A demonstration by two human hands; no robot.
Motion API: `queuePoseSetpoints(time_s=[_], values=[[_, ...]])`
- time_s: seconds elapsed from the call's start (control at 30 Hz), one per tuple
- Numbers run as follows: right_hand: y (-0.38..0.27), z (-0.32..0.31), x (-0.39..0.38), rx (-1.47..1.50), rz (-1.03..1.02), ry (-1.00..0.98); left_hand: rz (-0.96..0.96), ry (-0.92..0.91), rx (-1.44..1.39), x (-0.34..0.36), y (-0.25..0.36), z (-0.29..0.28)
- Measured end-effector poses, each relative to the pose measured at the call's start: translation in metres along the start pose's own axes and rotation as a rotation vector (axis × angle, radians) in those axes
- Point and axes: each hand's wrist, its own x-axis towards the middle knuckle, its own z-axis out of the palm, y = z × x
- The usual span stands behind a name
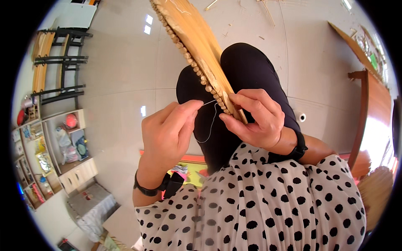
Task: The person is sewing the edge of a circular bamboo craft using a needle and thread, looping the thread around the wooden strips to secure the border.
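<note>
A long straw-coloured mat of stalks (pixel 201 48) leans across my lap, its upper end running out past the top of the view. Rounded stalk ends line its left edge like a row of beads. My right hand (pixel 261 119) is closed round the mat's lower end, thumb on the near side and fingers on the face. Just left of that edge, my left hand (pixel 169 127) pinches a fine white thread. One straight stretch of thread runs from the fingertips to the stalk ends; a loose loop of thread (pixel 212 127) hangs over my dark trousers. Whether the pinch also hides a needle, I cannot tell.
Stacked black-framed stools (pixel 63 67) stand at the left. Below them is a shelf unit (pixel 63 163) with bags and a red ball. A wooden table (pixel 374 117) is at the right. Stalk scraps (pixel 268 12) lie on the tiled floor beyond my knees.
</note>
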Motion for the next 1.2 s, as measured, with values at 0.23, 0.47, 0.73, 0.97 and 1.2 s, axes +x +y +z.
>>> queuePoseSetpoints(time_s=[0.23,0.47,0.73,0.97,1.2], values=[[0.006,-0.004,-0.015,0.074,-0.054,-0.027,-0.002,-0.05,0.05,0.002,0.005,0.001],[0.01,-0.003,-0.021,0.098,-0.108,0.02,-0.04,-0.051,0.065,-0.003,0.012,0.008],[0.011,0.001,-0.027,0.145,-0.138,0.042,-0.041,-0.069,0.047,0.001,0.02,0.014],[0.01,0.0,-0.026,0.146,-0.111,0.042,-0.204,-0.072,0.067,-0.003,0.029,0.024],[0.008,0.001,-0.025,0.141,-0.103,0.059,-0.256,-0.083,0.117,-0.008,0.038,0.023]])
